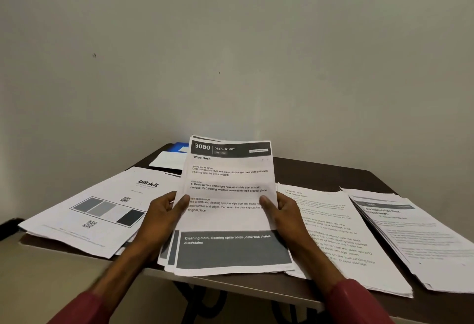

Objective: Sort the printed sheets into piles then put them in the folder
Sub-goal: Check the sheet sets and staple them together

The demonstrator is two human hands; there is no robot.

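Three piles [97, 210] lay on the surface [320, 172]; folder [179, 147] seemingly unfilled.
Left hand [163, 212], right hand [283, 210]: grip pinched on the stack [230, 177], sorting unfinished.

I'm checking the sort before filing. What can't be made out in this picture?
Head view:
- Blue folder: mostly hidden behind the held sheets; open or closed, cannot tell.
- Held sheets: only the top page shows; those beneath are covered.
- Far-right pile: cut off by the frame's right edge, body text blurred.
- Blinkit sheet: fine print too small to read.
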